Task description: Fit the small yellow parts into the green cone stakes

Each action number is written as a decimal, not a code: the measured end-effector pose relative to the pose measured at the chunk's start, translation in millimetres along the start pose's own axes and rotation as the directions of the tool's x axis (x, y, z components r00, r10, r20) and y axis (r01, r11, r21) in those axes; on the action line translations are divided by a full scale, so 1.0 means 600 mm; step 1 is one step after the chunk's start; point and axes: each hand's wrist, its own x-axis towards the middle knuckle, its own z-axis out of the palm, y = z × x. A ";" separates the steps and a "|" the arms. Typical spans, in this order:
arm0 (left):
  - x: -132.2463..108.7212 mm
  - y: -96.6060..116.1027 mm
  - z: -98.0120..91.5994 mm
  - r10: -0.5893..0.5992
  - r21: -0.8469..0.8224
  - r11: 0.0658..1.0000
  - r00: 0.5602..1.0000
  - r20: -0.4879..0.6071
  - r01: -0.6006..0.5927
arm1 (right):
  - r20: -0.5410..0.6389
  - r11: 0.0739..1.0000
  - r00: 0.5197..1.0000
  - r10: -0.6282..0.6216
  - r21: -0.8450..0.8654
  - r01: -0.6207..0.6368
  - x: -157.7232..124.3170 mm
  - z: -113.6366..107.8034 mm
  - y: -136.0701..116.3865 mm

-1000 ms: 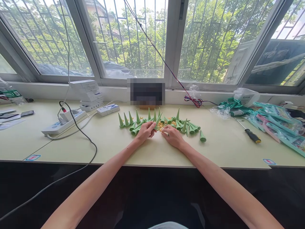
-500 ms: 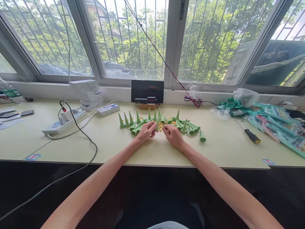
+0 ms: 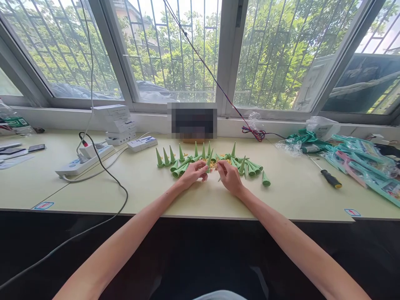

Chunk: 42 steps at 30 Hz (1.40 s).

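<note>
No words can be read on the small white box (image 3: 142, 143) or on the little stickers at the table (image 3: 93, 187) edge; they are too small. The left hand (image 3: 193, 174) has its fingers curled around one green cone (image 3: 208, 160), a smooth, pointy plastic piece held tip up. The right hand (image 3: 229, 177) is just beside it with fingers bent, pinching something tiny that cannot be made out. More green cones (image 3: 246, 166) stand and lie behind the hands, near little yellow bits (image 3: 214, 165). A screwdriver (image 3: 330, 178) with a black and yellow handle lies far to the right.
</note>
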 end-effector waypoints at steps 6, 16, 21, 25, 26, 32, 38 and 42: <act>-0.001 0.000 0.002 0.000 -0.016 1.000 1.000 0.012 0.000 | 0.015 0.999 0.999 -0.042 0.019 0.042 -0.001 0.001 0.001; 0.000 0.001 0.002 -0.025 0.018 1.000 1.000 0.018 0.025 | 0.038 0.997 0.996 -0.081 -0.007 0.081 -0.001 -0.001 0.002; -0.001 0.002 0.002 -0.032 -0.005 0.999 0.999 0.022 0.033 | 0.041 0.998 0.997 -0.065 -0.002 0.065 -0.001 -0.001 0.002; -0.002 0.004 0.004 -0.038 -0.015 0.999 0.999 0.021 0.038 | 0.038 0.998 0.997 -0.062 0.010 0.061 0.000 -0.002 -0.001; -0.002 0.005 0.004 -0.041 -0.014 0.999 0.999 0.019 0.042 | 0.039 0.998 0.998 -0.058 0.011 0.058 0.000 -0.003 -0.002; -0.003 0.009 0.005 -0.069 0.045 0.997 0.997 0.019 0.068 | 0.017 0.998 0.998 -0.062 0.030 0.061 0.000 -0.003 -0.002; -0.005 0.013 0.008 -0.072 0.053 0.996 0.997 0.028 0.071 | -0.012 0.996 0.998 -0.069 0.056 0.070 0.001 -0.001 0.002; -0.007 0.018 0.010 -0.074 0.070 0.995 0.996 0.042 0.071 | -0.040 0.990 0.994 -0.100 0.091 0.104 0.001 0.000 0.002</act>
